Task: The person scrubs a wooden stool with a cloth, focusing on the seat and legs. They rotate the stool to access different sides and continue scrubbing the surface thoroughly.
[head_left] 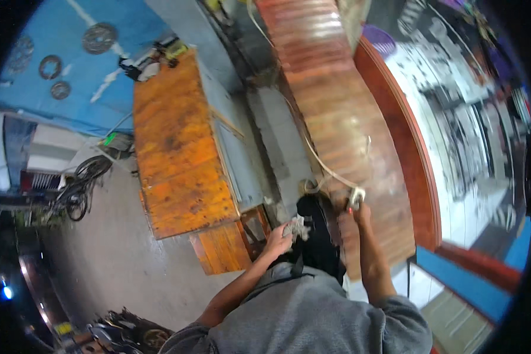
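Observation:
My left hand (pixel 277 240) is closed around a crumpled greyish-white wad (pixel 298 229), perhaps a rag or paper, in front of my body. Farther to the right, my right hand (pixel 363 213) grips a small white power socket (pixel 357 196) with a cord (pixel 330 171) running from it toward the far side. A small red light glows beside that hand. The socket is over the long brown wooden counter (pixel 354 130). Blur hides the exact finger positions on it.
An orange-brown wooden cabinet (pixel 177 147) stands left of me, with a low wooden bench (pixel 221 248) beside it. At the right is a glass display case (pixel 448 130) edged in red wood. Bicycle parts (pixel 82 183) lie far left, and a motorcycle (pixel 127 330) is at the lower left.

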